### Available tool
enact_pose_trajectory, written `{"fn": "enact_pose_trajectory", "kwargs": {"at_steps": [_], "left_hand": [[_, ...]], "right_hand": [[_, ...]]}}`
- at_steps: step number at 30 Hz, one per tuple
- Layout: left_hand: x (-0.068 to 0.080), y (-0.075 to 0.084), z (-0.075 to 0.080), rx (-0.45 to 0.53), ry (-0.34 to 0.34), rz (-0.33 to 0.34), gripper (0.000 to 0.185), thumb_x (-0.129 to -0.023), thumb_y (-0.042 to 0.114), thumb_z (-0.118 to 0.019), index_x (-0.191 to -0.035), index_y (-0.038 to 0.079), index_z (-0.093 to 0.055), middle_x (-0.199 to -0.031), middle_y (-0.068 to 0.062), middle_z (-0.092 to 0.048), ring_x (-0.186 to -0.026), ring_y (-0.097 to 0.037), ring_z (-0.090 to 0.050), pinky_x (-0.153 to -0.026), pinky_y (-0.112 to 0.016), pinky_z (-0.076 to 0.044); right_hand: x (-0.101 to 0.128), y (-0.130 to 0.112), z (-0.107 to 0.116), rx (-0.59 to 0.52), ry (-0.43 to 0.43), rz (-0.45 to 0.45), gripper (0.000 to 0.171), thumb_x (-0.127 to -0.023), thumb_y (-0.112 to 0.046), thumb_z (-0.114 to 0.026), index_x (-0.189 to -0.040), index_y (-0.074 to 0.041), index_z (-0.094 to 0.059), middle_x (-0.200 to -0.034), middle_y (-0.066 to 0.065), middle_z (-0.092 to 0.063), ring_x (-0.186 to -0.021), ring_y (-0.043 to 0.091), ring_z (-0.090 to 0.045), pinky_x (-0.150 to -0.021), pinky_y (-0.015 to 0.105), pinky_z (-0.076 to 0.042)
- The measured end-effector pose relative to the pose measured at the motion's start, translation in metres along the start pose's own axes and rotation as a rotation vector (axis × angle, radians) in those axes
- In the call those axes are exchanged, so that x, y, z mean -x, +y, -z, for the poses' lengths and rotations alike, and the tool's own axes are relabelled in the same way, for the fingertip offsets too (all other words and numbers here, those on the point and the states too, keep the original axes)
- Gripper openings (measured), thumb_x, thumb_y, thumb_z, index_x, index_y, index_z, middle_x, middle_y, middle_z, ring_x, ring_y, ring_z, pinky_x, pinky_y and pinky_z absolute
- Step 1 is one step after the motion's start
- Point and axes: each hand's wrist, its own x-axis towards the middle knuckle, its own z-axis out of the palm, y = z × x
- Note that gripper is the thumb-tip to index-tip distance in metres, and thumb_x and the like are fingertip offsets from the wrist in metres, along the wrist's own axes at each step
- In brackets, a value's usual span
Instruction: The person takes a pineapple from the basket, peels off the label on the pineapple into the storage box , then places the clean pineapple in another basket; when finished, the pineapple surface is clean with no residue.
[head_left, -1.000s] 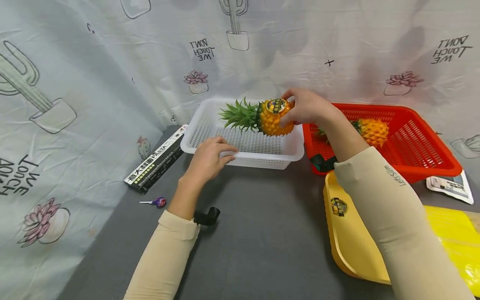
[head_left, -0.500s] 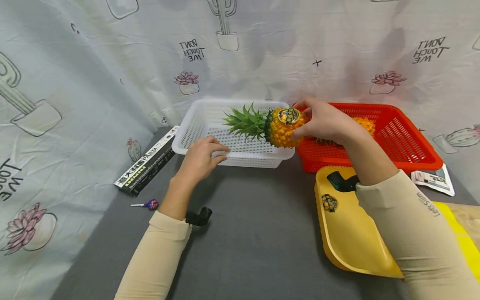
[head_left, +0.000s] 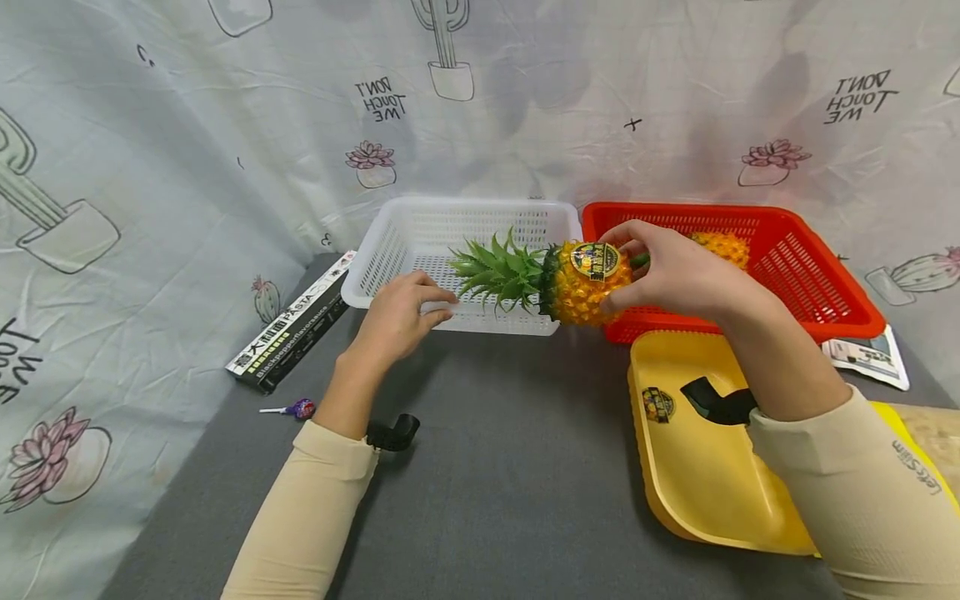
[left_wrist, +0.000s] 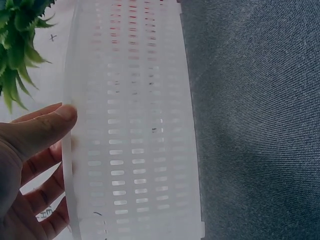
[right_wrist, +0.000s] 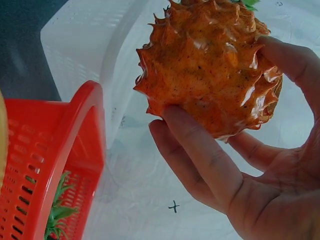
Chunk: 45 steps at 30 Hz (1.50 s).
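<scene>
Holding pineapple [head_left: 576, 287] in right hand [head_left: 678, 271], near white basket's [head_left: 480, 218] right front corner; pinching its front rim in left hand [head_left: 397, 321].

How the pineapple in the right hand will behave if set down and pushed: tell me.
The pineapple would probably roll unevenly, since its body is rounded but bumpy. Its glossy surface may feel slick, though the spiky points on it could help the right hand keep hold. The thin, separate green leaves would likely bend if pressed.
</scene>
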Motion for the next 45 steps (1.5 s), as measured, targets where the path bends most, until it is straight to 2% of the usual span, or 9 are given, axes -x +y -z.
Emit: {"fn": "enact_pose_trajectory", "kwargs": {"at_steps": [4,11,20,27,33,38,45], "left_hand": [[0.001,0.0,0.0,-0.006,0.0,-0.003,0.023,-0.096,0.021,-0.074,-0.117,0.013,-0.08,-0.113,-0.009,-0.068,-0.108,-0.033,-0.061,-0.096,-0.05,-0.048],[0.003,-0.001,-0.003,-0.006,0.019,0.003,0.026,-0.095,0.02,-0.076,-0.118,0.011,-0.079,-0.112,-0.009,-0.068,-0.112,-0.034,-0.061,-0.1,-0.052,-0.047],[0.005,-0.002,-0.004,-0.006,0.007,0.008,0.025,-0.095,0.02,-0.075,-0.12,0.015,-0.078,-0.118,-0.009,-0.069,-0.111,-0.032,-0.062,-0.102,-0.05,-0.047],[0.004,0.0,-0.005,-0.005,0.005,0.021,0.026,-0.095,0.021,-0.075,-0.12,0.016,-0.078,-0.118,-0.008,-0.069,-0.111,-0.032,-0.062,-0.101,-0.05,-0.047],[0.003,0.002,-0.005,-0.012,0.008,0.017,0.026,-0.095,0.021,-0.075,-0.12,0.015,-0.078,-0.117,-0.009,-0.069,-0.11,-0.032,-0.062,-0.1,-0.049,-0.047],[0.003,0.003,-0.004,-0.011,0.003,0.02,0.026,-0.096,0.022,-0.074,-0.12,0.015,-0.078,-0.118,-0.009,-0.069,-0.112,-0.032,-0.061,-0.102,-0.049,-0.047],[0.003,0.001,-0.004,-0.01,0.001,0.015,0.026,-0.097,0.022,-0.074,-0.121,0.015,-0.078,-0.119,-0.01,-0.068,-0.112,-0.034,-0.062,-0.102,-0.05,-0.047]], "right_hand": [[0.012,0.002,-0.002,-0.01,-0.014,0.022,0.076,-0.081,-0.018,-0.085,-0.146,-0.011,-0.045,-0.139,0.018,-0.052,-0.117,0.037,-0.06,-0.089,0.039,-0.059],[0.029,0.01,-0.015,0.03,-0.078,0.018,0.08,-0.082,-0.025,-0.085,-0.149,-0.014,-0.044,-0.149,0.019,-0.046,-0.124,0.038,-0.056,-0.098,0.053,-0.053],[0.034,0.021,-0.039,0.04,-0.13,0.016,0.077,-0.078,-0.03,-0.086,-0.143,-0.017,-0.049,-0.149,0.018,-0.049,-0.122,0.037,-0.059,-0.094,0.051,-0.056],[0.029,0.025,-0.053,0.062,-0.153,0.031,0.074,-0.075,-0.029,-0.086,-0.139,-0.014,-0.051,-0.14,0.017,-0.056,-0.114,0.032,-0.061,-0.09,0.045,-0.057],[0.02,0.024,-0.063,0.073,-0.173,0.053,0.073,-0.075,-0.029,-0.085,-0.138,-0.011,-0.053,-0.129,0.015,-0.061,-0.108,0.028,-0.058,-0.085,0.039,-0.053],[0.013,0.025,-0.07,0.058,-0.206,0.059,0.076,-0.075,-0.031,-0.086,-0.14,-0.01,-0.052,-0.129,0.016,-0.061,-0.106,0.028,-0.057,-0.083,0.037,-0.051],[0.003,0.029,-0.079,0.036,-0.24,0.045,0.073,-0.075,-0.024,-0.087,-0.138,-0.009,-0.053,-0.127,0.017,-0.061,-0.106,0.03,-0.056,-0.084,0.039,-0.049]]}}
